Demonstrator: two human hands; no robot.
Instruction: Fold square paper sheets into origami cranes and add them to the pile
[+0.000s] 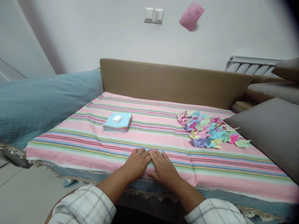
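Striped cloth (151, 130) in pink, green and blue covers the sofa (173, 82), and both hands lie flat on its near edge. The left hand (136, 163) and right hand (164, 169) rest side by side, palms down, with their inner fingers touching. Neither grip closes on anything: the fingers lie stretched out on the fabric, and no paper shows under or between them.

Judging by how things lie, the paper folding is well along but not finished. A heap of folded cranes (207, 129) in many colours sits on the cloth to the right, well apart from the hands, too tangled to count. Left of centre, also out of reach of the resting fingers, stands a stack (123, 121) of flat paper squares, light blue on top, with a small white box (117, 118) on it. These sheets are unfolded and the stack looks fairly thick, so a good share seems left. No half-folded sheet lies before the hands.

A grey cushion (271, 130) lies just beside the heap and a blue blanket (42, 102) is at the left. On the wall behind are 2 switches (154, 15) and a pink note (191, 15)
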